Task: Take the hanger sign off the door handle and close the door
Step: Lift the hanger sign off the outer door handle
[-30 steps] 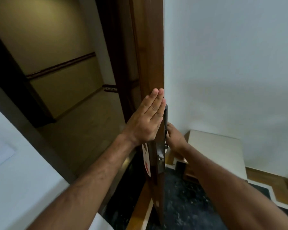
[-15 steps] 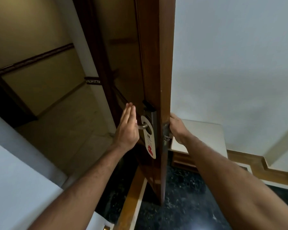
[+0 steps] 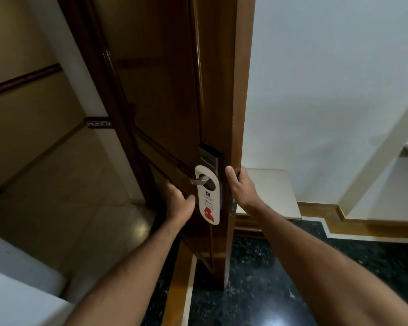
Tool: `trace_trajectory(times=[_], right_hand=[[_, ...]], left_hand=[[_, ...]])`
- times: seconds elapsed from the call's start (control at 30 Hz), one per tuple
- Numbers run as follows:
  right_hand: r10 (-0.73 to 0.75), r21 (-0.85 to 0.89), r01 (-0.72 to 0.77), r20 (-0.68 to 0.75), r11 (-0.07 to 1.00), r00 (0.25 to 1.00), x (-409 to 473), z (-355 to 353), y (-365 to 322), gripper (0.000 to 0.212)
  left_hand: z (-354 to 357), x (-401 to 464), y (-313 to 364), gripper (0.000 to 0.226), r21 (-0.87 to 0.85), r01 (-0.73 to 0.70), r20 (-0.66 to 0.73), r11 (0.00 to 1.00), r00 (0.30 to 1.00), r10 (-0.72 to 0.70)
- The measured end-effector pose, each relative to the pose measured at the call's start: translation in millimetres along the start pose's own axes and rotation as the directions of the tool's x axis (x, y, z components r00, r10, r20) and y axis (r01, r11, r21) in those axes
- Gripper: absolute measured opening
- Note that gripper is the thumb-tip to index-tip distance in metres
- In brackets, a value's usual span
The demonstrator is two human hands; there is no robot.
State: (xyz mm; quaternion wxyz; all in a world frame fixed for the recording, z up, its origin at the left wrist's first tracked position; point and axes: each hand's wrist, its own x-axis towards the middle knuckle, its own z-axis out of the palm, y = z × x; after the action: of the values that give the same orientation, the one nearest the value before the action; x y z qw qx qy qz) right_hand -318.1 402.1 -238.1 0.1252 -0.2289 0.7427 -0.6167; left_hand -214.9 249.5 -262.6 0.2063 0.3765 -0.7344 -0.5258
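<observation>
The door (image 3: 170, 95) stands part open, its free edge facing us, and the hanger sign (image 3: 207, 198) hangs right there on the outer face, close to that edge, looped over the door handle (image 3: 199, 180) just below the lock plate (image 3: 210, 154). The left hand (image 3: 178, 203) is beside the sign's left edge and just under the lever, fingers loosely curled and holding nothing; whether the thumb actually touches the card is hard to tell from this angle. The right hand (image 3: 239, 187) is wrapped around the door's free edge at handle height, thumb on the near side, fingers gone behind the wood, gripping it. Now, that sign looks like a thin, light card or plastic tag, a bit flexible, likely smooth, so no force is called for; the trouble would be tearing or creasing it at the narrow ring around the cut-out. Best hold, I'd say, is a pinch on the lower body near the red figure, or on the left edge, then slide it off along the lever toward its tip. The door itself looks solid and heavy, so a firm hold on its edge should keep it steady meanwhile.
</observation>
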Motion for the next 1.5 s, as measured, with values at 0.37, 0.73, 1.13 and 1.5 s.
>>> trace_trajectory(times=[0.37,0.73,1.13,1.5], right_hand=[[-0.061,-0.054,0.058,-0.044,0.997,0.997,7,15,10,0.054],[-0.066,0.016,0.068,-0.1,0.998,0.993,5,15,17,0.053],[-0.09,0.003,0.091,-0.121,0.996,0.989,4,17,21,0.056],[-0.089,-0.014,0.088,-0.104,0.996,0.991,3,18,23,0.04]], left_hand=[[43,0,-13,0.088,0.042,0.042,0.172,0.998,0.984,-0.049],[32,13,-9,0.079,-0.02,0.116,0.098,0.993,0.989,-0.113],[-27,44,-3,0.031,0.129,-0.094,-0.029,0.987,0.995,0.098],[-42,74,21,0.024,0.188,-0.132,-0.149,0.973,0.976,0.161]])
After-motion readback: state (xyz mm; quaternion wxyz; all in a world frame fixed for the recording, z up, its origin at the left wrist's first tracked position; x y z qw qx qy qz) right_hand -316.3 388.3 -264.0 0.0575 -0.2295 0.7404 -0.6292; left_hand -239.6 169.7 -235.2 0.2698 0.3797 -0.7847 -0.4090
